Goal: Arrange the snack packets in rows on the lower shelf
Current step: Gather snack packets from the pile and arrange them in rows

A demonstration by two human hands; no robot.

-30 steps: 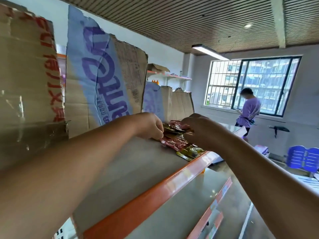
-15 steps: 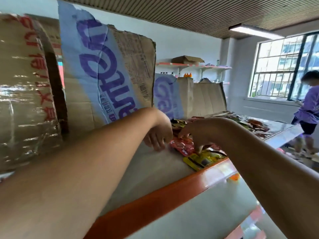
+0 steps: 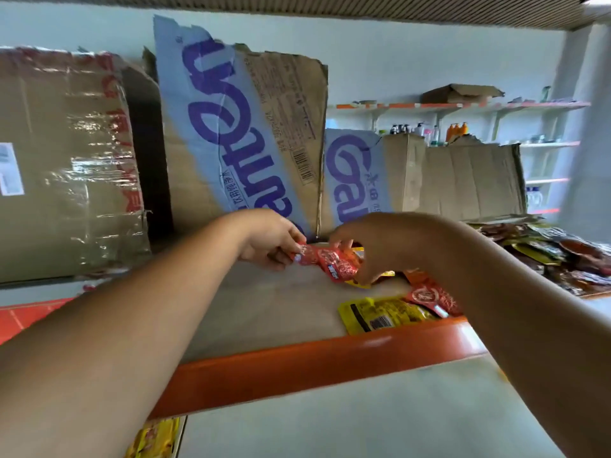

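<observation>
1. Both my forearms reach forward and slightly up, the left from the lower left and the right from the lower right, and they meet over the shelf (image 3: 281, 305).
2. Below them lies a grey surface (image 3: 347, 424), with some yellow packs (image 3: 153, 439) showing at its left edge.
3. The orange lip (image 3: 297, 368) of the shelf runs across, under my arms.
4. Just behind the lip a yellow packet (image 3: 380, 315) lies flat, and a lone red packet (image 3: 428, 297) rests against its far right side.
5. My left hand (image 3: 269, 241) is nearly closed, thumb and fingers pinching the left end of the red packets (image 3: 330, 264).
6. My right hand (image 3: 383, 246) arches over their right end, wrist bent down, fingers curled round them from above.
7. The red packets hang between my hands, low over the shelf. I cannot tell whether they touch it.
8. Further right a heap (image 3: 562, 252) of mixed packets covers the shelf.
9. Behind my hands stand torn cardboard boxes (image 3: 238, 133) with blue print, and a taped box (image 3: 66, 166) is on the left.
10. Farthest off, a wall rack (image 3: 463, 105) carries bottles (image 3: 456, 130).
</observation>
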